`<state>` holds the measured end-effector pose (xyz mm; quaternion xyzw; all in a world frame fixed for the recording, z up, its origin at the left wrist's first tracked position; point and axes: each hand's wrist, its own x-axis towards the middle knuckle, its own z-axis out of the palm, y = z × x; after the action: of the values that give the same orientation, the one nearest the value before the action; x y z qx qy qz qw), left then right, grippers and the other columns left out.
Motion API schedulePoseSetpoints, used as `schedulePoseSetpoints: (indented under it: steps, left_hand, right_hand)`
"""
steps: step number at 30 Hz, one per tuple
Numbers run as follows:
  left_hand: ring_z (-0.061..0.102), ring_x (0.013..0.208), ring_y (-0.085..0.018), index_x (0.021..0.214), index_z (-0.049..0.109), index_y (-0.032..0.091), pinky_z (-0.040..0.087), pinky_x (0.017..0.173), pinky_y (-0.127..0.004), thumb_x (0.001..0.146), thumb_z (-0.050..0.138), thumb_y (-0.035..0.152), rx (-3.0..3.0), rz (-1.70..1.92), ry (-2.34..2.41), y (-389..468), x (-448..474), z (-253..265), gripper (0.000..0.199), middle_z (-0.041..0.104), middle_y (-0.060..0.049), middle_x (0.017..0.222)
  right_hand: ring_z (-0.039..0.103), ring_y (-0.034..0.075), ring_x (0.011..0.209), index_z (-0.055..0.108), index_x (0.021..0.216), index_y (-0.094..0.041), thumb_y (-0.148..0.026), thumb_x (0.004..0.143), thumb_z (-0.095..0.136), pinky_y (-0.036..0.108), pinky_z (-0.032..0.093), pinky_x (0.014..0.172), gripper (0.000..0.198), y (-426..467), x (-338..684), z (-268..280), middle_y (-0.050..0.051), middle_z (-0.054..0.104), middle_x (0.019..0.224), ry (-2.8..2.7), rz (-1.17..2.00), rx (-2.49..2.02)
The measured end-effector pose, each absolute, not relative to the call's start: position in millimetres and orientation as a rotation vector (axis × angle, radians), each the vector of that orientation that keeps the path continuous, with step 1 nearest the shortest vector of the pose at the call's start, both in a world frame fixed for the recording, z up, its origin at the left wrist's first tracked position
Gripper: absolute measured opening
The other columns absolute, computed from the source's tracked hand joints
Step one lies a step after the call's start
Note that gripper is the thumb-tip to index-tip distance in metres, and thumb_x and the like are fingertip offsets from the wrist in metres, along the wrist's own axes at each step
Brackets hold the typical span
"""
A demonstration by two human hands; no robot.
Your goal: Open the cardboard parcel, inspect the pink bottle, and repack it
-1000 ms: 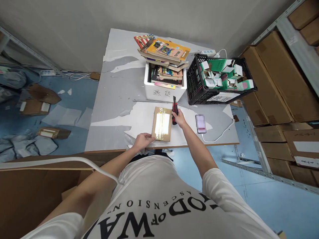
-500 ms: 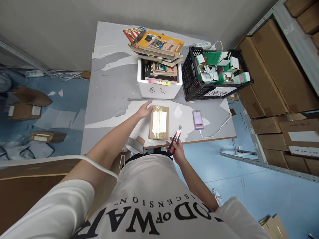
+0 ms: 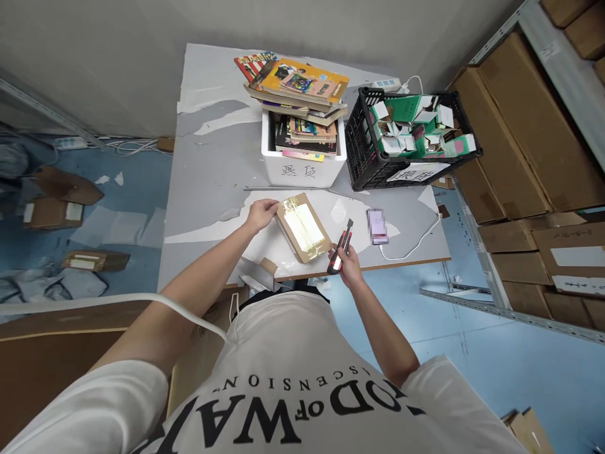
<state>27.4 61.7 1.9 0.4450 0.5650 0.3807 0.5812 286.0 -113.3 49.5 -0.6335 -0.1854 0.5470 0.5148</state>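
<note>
A small cardboard box [image 3: 304,227], with a white label and clear tape on top, sits turned at an angle at the table's front. My left hand [image 3: 263,214] pinches its far left corner. In my right hand [image 3: 350,265] is a red and black utility knife [image 3: 341,246], its blade end pointing away from me. The fingertips of that hand are at the box's near right corner; whether they grip it I cannot tell.
Behind the box stand a white bin [image 3: 302,169] piled with books [image 3: 302,82] and a black crate [image 3: 362,151] of green-and-white cartons. A phone [image 3: 377,226] with a charging cable lies to the right. Shelves of cardboard boxes [image 3: 515,126] flank the table's right side.
The box has turned, its near end swinging right, and looks slightly raised. My left hand has closed on its corner. My right hand, with the knife, has moved slightly right and away from me.
</note>
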Motion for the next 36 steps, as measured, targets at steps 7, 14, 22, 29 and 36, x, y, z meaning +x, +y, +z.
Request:
schedulePoseSetpoints:
  steps: [7, 14, 22, 29, 36]
  left_hand:
    - [0.068, 0.094, -0.026, 0.101, 0.071, 0.011, 0.058, 0.080, -0.038, 0.060, 0.078, 0.050, 0.831, 0.947, 1.430, -13, 4, 16, 0.057, 0.073, -0.012, 0.100]
    - [0.067, 0.098, -0.027, 0.099, 0.069, 0.012, 0.060, 0.076, -0.037, 0.061, 0.078, 0.047, 0.718, 0.923, 1.515, -59, 3, 7, 0.052, 0.071, -0.014, 0.105]
    - [0.041, 0.135, -0.033, 0.137, 0.045, 0.013, 0.039, 0.108, -0.044, 0.071, 0.063, 0.031, 1.564, 0.683, 1.689, -34, -2, 24, 0.070, 0.044, -0.018, 0.144]
    - [0.002, 0.144, -0.045, 0.150, 0.020, 0.011, -0.007, 0.111, -0.063, 0.059, 0.071, 0.061, 2.271, 0.152, 1.293, 13, 35, 51, 0.116, 0.010, -0.021, 0.158]
    - [0.018, 0.141, -0.042, 0.150, 0.021, 0.012, -0.009, 0.111, -0.059, 0.052, 0.072, 0.071, 2.339, 0.084, 1.260, 18, 50, 35, 0.125, 0.026, -0.024, 0.152]
  right_hand:
    - [0.061, 0.011, 0.066, 0.052, 0.092, -0.022, -0.041, 0.068, 0.072, 0.030, 0.053, 0.068, 0.037, -12, 322, 58, 0.000, 0.067, 0.089, -0.799, 1.351, -1.567]
    - [0.063, 0.013, 0.073, 0.051, 0.095, -0.021, -0.042, 0.071, 0.069, 0.031, 0.054, 0.070, 0.036, 23, 307, 51, 0.002, 0.067, 0.093, -0.940, 1.438, -1.576]
    - [0.065, 0.013, 0.072, 0.052, 0.106, -0.021, -0.044, 0.072, 0.066, 0.028, 0.054, 0.062, 0.043, -30, 325, 56, 0.006, 0.065, 0.106, -0.920, 1.313, -1.626]
    - [0.056, 0.008, 0.052, 0.031, 0.147, -0.031, -0.038, 0.077, 0.062, 0.023, 0.051, 0.045, 0.077, -87, 335, 65, 0.002, 0.066, 0.096, -1.082, 1.469, -1.801]
    - [0.053, 0.006, 0.049, 0.029, 0.149, -0.033, -0.037, 0.082, 0.057, 0.020, 0.049, 0.040, 0.073, -85, 326, 66, 0.001, 0.064, 0.091, -1.084, 1.496, -1.740]
